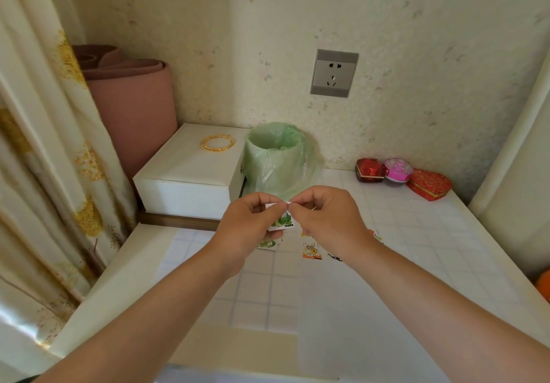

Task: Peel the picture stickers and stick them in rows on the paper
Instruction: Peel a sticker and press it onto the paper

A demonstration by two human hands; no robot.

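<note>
My left hand (248, 219) holds a small white sticker card with a green leafy picture (284, 220) above the table. My right hand (323, 219) pinches the card's top right corner with thumb and forefinger. Below the hands lies the white paper (327, 308) on the tiled tabletop. Stickers stuck on it show in a row: a green one (267, 244), an orange bee-like one (312, 251), and parts of others half hidden by my right wrist.
A bin lined with a green bag (275, 159) stands just behind my hands. A white box (190, 171) with a gold ring of beads (217, 143) sits at back left. Red and pink gift boxes (401, 176) rest at back right. A curtain hangs at left.
</note>
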